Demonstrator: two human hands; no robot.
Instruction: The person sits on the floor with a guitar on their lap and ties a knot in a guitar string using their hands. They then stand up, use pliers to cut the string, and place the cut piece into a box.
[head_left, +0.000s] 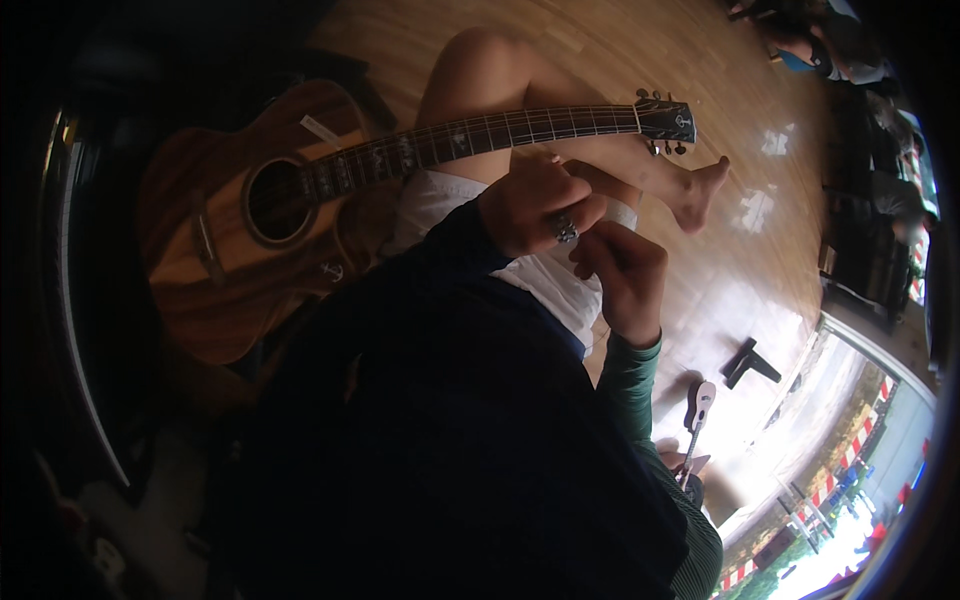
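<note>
My left hand (545, 208), with a chunky ring on one finger, is closed in front of my lap. Close beside it is my right hand (628, 278), in a green sleeve, its fingers curled and pinched toward the left. Whatever lies between the fingers is hidden or too small to make out. Just beyond my hands lies an acoustic guitar (180, 290), strings up, its brown body on the left and its neck running right across bare legs. A pale strip (320, 130) rests at the body's far edge. Light shorts (560, 290) show beneath my hands.
A bare foot (705, 195) rests on the wooden floor (600, 40). To the right are a black angular object (750, 363) and a small white ukulele-like instrument (702, 400). People (820, 45) are at the far right, and a bright doorway (850, 440) opens at lower right.
</note>
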